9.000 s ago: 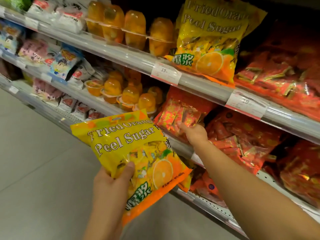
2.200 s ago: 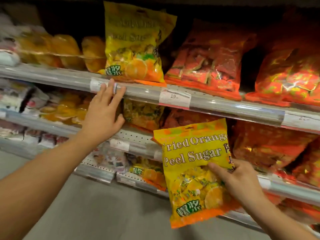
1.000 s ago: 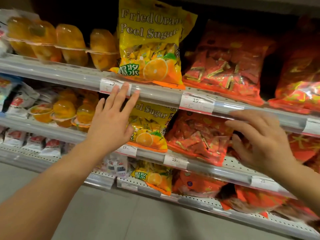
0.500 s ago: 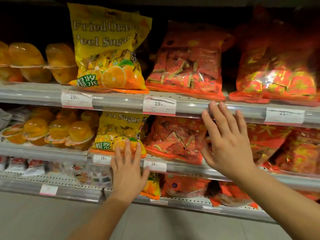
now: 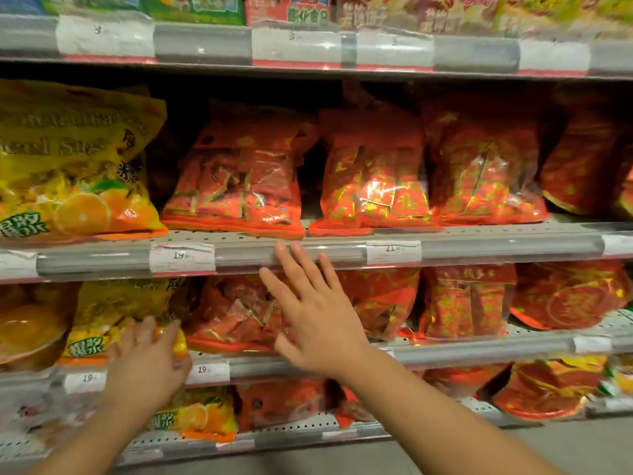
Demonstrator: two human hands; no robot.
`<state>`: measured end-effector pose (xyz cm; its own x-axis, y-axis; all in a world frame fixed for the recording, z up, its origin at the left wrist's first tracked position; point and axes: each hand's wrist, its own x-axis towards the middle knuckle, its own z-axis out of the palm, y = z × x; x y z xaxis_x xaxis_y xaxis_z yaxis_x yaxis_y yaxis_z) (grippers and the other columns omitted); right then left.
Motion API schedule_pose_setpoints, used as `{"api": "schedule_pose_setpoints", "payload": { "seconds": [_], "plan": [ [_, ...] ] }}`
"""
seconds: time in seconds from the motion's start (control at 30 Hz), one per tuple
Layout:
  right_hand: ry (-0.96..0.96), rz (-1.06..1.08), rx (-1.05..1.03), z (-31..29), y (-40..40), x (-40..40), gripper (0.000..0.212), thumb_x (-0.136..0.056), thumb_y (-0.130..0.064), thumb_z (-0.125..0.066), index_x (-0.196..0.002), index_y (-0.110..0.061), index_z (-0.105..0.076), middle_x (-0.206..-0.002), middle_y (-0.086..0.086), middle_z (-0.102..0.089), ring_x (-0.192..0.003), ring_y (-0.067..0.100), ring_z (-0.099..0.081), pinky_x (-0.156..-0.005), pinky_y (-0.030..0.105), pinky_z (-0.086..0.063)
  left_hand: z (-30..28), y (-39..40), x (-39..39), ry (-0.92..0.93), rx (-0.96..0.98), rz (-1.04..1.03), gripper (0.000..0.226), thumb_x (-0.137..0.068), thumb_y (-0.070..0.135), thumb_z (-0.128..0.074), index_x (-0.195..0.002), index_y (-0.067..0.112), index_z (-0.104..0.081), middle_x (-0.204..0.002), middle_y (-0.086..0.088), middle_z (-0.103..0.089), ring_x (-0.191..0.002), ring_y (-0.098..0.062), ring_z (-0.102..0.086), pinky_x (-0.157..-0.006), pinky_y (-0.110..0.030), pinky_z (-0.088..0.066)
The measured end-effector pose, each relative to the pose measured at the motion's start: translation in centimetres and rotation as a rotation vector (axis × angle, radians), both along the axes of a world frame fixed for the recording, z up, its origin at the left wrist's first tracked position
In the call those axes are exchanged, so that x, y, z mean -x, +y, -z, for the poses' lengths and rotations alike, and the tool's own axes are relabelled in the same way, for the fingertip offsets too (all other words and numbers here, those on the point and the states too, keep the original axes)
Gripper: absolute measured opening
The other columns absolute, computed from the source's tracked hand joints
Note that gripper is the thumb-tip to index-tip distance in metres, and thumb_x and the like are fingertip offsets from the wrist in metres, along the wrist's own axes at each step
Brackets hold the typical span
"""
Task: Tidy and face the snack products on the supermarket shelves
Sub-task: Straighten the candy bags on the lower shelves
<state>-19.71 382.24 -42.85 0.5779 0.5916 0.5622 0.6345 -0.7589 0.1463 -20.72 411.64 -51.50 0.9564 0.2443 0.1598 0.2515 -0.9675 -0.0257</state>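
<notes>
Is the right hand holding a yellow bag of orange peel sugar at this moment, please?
No, the right hand is empty, its fingers spread straight in front of the red candy bag on the lower shelf.

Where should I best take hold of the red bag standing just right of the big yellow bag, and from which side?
Pinch the top seal of the red bag from the front. It leans back with its upper edge free, while neighbours crowd its sides.

Yellow orange-slice bag [image 5: 75, 166] beside red gold-patterned bags [image 5: 239, 180].
</notes>
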Motion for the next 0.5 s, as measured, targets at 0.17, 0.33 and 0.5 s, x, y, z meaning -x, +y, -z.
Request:
{"api": "schedule_pose_setpoints", "payload": {
  "seconds": [0.17,0.33,0.5],
  "plan": [
    [0.040,-0.160,-0.696,2.1,-6.3,1.4,0.047,-0.085,-0.005,-0.067,-0.131,-0.007,-0.061,-0.142,0.007,-0.055,-0.136,0.023,-0.049,-0.113,0.043,-0.042,0.7,-7.8,-0.1,-0.136,0.122,0.239,0.081,-0.085,0.059,-0.047,-0.159,0.030,-0.030,-0.163,-0.020,-0.031,-0.149,-0.048,-0.023,-0.117,-0.058,-0.030],
    [0.359,0.477,-1.156,6.7,-11.4,0.3,0.051,-0.090,-0.028,-0.073,-0.132,-0.019,-0.046,-0.130,0.003,-0.054,-0.126,0.028,-0.053,-0.103,0.041,-0.045,2.5,-11.8,-2.2,0.036,0.205,0.199,0.083,-0.095,0.069,-0.037,-0.161,0.041,0.004,-0.170,-0.016,0.000,-0.155,-0.042,0.003,-0.125,-0.052,-0.015],
    [0.645,0.481,-1.190,6.7,-10.9,-4.3,0.102,-0.078,-0.045,-0.085,-0.153,-0.008,-0.026,-0.136,0.009,-0.059,-0.124,0.030,-0.059,-0.104,0.041,-0.048,2.1,-11.6,-1.9,-0.002,0.127,0.193,0.082,-0.094,0.067,-0.041,-0.160,0.043,-0.001,-0.168,-0.010,-0.010,-0.153,-0.038,-0.013,-0.120,-0.052,-0.030]
  ]
}}
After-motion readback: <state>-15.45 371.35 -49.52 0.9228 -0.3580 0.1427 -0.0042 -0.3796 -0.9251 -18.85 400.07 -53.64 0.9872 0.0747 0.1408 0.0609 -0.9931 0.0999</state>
